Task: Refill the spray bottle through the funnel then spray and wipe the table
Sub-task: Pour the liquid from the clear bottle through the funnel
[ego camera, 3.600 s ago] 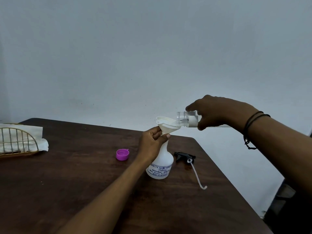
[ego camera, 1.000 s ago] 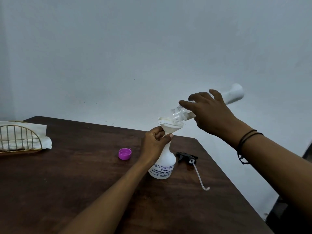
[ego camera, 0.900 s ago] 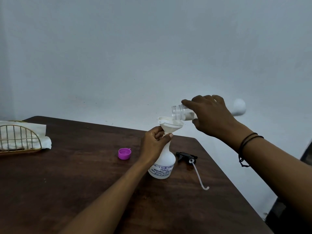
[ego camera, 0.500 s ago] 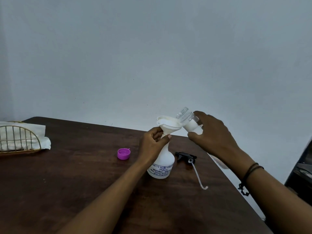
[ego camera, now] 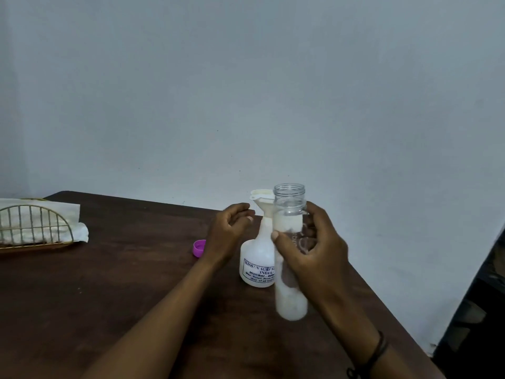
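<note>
Pour looks done | my right hand [ego camera: 308, 255] grips the water bottle [ego camera: 290, 250] upright | left hand [ego camera: 229, 228] loose, holds nothing | funnel [ego camera: 263, 202] sits in spray bottle [ego camera: 257, 265] on desk [ego camera: 109, 283] | left: cap, spray, wipe

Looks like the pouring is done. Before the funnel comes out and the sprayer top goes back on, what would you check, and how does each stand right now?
1. Refill bottle upright, not dripping: ok; right hand grips it.
2. Funnel seated in the spray bottle neck: ok.
3. Spray bottle standing steady on the table: ok, though the left hand has no hold on it.
4. Left hand free to lift the funnel: ok, fingers loose beside it.
5. Liquid level in the spray bottle: cannot tell, opaque plastic.
6. Sprayer top within reach: cannot tell, out of sight.
</note>
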{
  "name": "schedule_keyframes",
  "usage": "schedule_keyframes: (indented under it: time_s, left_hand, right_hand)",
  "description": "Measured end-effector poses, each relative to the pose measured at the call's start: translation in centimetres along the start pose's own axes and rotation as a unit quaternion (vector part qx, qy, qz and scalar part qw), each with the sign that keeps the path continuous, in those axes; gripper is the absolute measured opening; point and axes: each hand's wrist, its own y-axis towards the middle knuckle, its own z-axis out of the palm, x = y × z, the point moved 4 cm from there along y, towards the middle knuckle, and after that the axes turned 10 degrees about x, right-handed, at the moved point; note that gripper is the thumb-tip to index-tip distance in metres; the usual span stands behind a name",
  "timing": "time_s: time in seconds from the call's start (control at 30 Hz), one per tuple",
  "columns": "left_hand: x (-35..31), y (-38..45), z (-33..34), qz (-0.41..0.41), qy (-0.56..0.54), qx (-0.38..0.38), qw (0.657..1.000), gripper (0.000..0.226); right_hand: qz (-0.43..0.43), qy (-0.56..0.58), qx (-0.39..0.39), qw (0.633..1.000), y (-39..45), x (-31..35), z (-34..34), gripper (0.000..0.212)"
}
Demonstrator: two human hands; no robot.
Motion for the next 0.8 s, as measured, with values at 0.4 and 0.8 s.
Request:
schedule_keyframes:
  time_s: [0.4, 0.8]
  left_hand:
    - [3.8, 0.0, -6.3, -0.200, 0.520, 0.137, 0.819, 0.052]
    - [3.3, 0.1, -8.0, -0.216, 0.427, 0.154, 0.864, 0.035]
  right_hand:
    - [0.004, 0.094, 0.038, 0.995, 0.1, 0.9, 8.3, 0.045]
    - [0.035, 0.100, 0.044, 0.993, 2.1, -0.1, 12.2, 0.048]
